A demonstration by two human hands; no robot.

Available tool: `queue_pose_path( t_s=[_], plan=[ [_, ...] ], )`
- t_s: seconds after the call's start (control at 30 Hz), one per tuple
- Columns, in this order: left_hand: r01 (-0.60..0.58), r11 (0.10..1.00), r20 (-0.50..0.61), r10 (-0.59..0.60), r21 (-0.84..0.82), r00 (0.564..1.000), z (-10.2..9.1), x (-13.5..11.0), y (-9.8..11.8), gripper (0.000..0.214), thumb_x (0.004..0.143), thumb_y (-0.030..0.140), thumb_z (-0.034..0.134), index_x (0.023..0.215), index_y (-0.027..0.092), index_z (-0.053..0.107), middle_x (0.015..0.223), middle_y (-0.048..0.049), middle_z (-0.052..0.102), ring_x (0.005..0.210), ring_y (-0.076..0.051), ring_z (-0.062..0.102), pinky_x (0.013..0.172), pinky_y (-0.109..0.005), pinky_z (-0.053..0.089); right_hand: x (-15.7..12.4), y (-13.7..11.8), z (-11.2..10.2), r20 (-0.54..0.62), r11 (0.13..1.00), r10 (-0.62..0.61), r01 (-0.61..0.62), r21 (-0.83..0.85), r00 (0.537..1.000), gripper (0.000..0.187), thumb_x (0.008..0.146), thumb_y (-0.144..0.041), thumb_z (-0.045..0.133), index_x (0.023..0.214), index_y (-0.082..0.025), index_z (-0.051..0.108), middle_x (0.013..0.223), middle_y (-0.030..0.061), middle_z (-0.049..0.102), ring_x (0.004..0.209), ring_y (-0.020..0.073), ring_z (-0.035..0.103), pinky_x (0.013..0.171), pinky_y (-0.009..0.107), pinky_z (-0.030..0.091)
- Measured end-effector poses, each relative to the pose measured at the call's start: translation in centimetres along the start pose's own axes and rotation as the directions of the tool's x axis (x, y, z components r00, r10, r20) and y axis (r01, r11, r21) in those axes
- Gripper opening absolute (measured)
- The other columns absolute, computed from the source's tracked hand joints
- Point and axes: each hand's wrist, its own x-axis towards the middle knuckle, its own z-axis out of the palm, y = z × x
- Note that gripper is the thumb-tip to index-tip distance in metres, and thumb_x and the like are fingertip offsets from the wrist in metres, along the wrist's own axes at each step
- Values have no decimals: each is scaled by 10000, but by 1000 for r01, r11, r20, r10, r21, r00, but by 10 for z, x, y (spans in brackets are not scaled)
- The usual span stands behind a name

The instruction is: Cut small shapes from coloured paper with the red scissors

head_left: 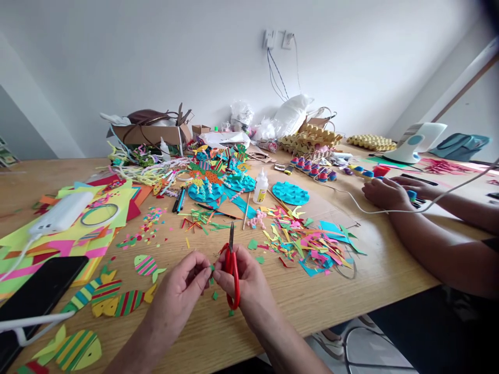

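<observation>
In my right hand sits a pair of red-handled scissors, blades pointing up and away from me. The fingertips of my left hand pinch a tiny green paper piece, which the right thumb and finger also seem to touch. Small green scraps lie on the table just below. Left of my hands are striped paper fish: a pink and green one, a red and green one and a larger yellow and green one.
Paper offcuts are heaped at the right. A glue bottle stands by blue-painted egg-carton discs. Coloured sheets, a white power bank and a black phone lie left. Another person's hands work at the right, near a white cable.
</observation>
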Motion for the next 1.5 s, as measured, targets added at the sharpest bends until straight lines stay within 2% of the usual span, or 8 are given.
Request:
queue_pose_path(
  t_s=[0.17,0.27,0.37,0.6,0.7,0.8,1.03,1.5],
  plan=[
    [-25,991,42,20,133,999,-5,0,0,135,763,271,510,638,219,521,552,49,461,547,-147,451,511,-221,375,0,-4,-3,-14,938,-138,126,-322,990,181,651,-240,661,723,-195,501,679,-16,551,629,131,501,617,252,426],
    [-50,977,72,36,205,997,-6,0,-1,144,773,250,489,634,221,508,560,53,434,543,-144,421,509,-222,351,0,-8,-5,6,895,-168,155,-418,986,130,658,-177,593,699,-196,471,658,-22,531,608,126,483,599,252,420],
    [-47,979,85,31,197,996,-5,0,0,157,787,262,472,637,222,494,570,53,428,552,-145,423,519,-224,356,1,-9,-4,14,899,-152,144,-414,988,125,654,-164,570,696,-197,457,645,-30,515,592,118,467,576,240,409],
    [-45,991,108,31,129,994,-1,-4,-3,181,814,305,456,693,204,546,581,43,460,563,-147,454,532,-226,376,2,-3,0,-19,963,-142,133,-235,990,207,641,-271,623,752,-199,463,683,-13,524,608,125,475,562,232,397],
    [-49,991,57,42,127,997,-2,-2,-3,185,798,297,492,643,206,532,563,51,436,546,-138,428,518,-221,359,-3,-6,-1,-14,931,-164,150,-334,986,217,678,-318,633,740,-197,464,680,-15,518,621,129,468,584,238,394],
    [-30,999,56,28,34,998,-5,-1,-3,171,801,299,505,667,204,551,571,45,462,565,-139,453,538,-221,381,-11,-9,-5,47,846,-167,168,-507,985,222,742,-357,589,688,-191,451,640,-28,468,605,123,419,569,231,356],
    [9,980,19,-5,-199,1000,-10,-5,-4,145,808,280,516,713,191,580,613,25,533,613,-141,501,599,-231,427,-25,-2,-10,142,752,-45,127,-647,989,176,762,-285,530,641,-184,451,575,-49,387,558,106,367,506,209,280],
    [16,995,94,-7,-96,996,-12,-3,2,166,796,284,512,657,199,543,582,43,491,583,-131,485,567,-220,406,-26,-4,-6,155,706,-74,162,-689,985,169,762,-238,532,621,-182,456,545,-63,374,518,89,343,479,197,254]
  ],
)
